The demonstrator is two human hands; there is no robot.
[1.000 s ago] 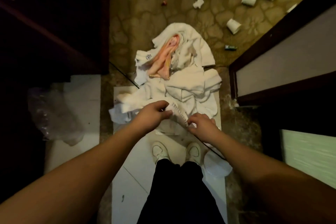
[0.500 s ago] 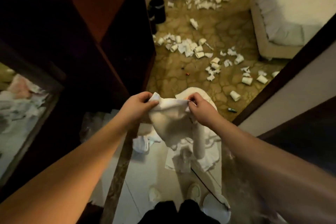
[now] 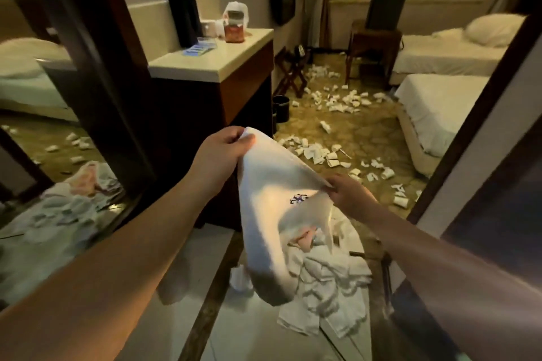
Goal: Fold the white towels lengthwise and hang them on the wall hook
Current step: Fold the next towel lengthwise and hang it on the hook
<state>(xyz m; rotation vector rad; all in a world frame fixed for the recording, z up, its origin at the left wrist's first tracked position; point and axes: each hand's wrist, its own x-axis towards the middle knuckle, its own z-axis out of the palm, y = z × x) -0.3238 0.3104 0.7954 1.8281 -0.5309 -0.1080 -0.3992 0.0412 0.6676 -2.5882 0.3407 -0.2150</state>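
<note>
Both hands, left hand (image 3: 218,152) and right hand (image 3: 349,195), pinch a limp, light white towel (image 3: 264,214) at center frame; best gripped by its corners.

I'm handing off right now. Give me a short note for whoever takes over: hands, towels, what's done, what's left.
Left hand: pinches one top corner of the white towel.
Right hand: pinches the opposite top edge; the towel hangs between the hands, off the floor.
Towel pile: lies heaped on the floor below, something pink in it.
Done: one towel lifted and spread out.
Left: fold it lengthwise and hang it, then the pile. No wall hook is in view.
</note>
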